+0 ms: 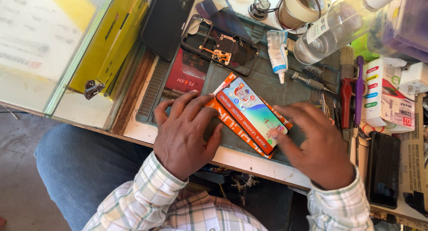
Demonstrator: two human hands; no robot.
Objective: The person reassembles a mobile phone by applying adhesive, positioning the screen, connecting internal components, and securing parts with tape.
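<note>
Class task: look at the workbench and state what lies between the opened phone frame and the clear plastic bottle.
In the head view, a small white tube lies between the opened phone frame and the clear bottle.

The person wears a long-sleeved checked cotton shirt point(174, 204) (white with green, grey and pale pink lines), its cuffs buttoned close at both wrists. Blue denim jeans point(80, 168) cover the legs.

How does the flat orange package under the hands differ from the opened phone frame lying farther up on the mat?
The orange package looks sealed, with a colourful phone screen pictured on its front; the phone frame is open, showing bare inner parts. The left hand and right hand both touch the package; nothing touches the frame. The package is bright, the frame dark. Both lie flat on the grey mat.
</note>
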